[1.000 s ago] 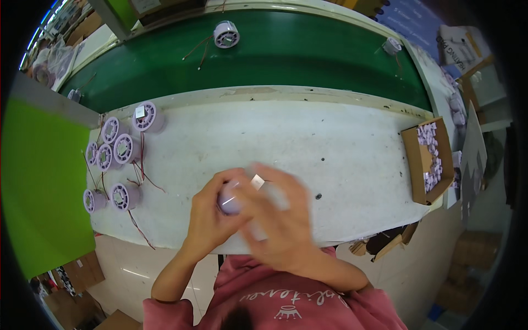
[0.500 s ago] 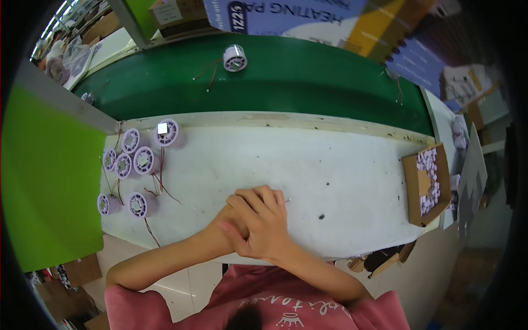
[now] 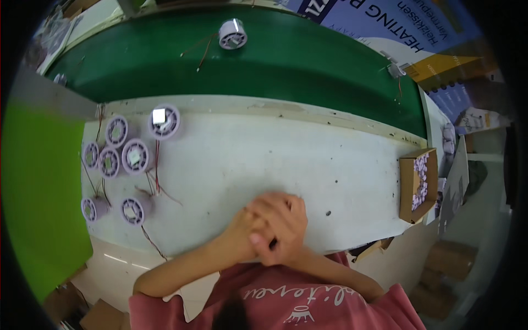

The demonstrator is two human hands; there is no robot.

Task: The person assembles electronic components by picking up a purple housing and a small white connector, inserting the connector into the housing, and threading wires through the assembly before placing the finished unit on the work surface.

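Note:
My two hands are clasped together over the near edge of the white worktable (image 3: 236, 159), slightly blurred. My right hand (image 3: 283, 223) is closed over my left hand (image 3: 242, 234), its thumb crossing in front. The left fingers look curled but are mostly covered, and whatever they may hold is hidden. Left of my hands stand several lilac round motor-like units with slotted faces and thin wires. The nearest of these round units (image 3: 136, 211) lies on its side, its wires trailing toward the table's front edge. Another, the farthest unit (image 3: 164, 122), has a shiny square on its face.
Behind the table runs a green belt (image 3: 308, 71), carrying a wired round unit (image 3: 232, 34) and a smaller part (image 3: 395, 70) farther right. An open cardboard box (image 3: 407, 187) of small lilac pieces stands at right. A green panel (image 3: 38, 181) borders the left; printed cartons stand behind.
The view has shifted, so the units sit farther left and higher. My hands remain clasped, the fingers having moved slightly against each other.

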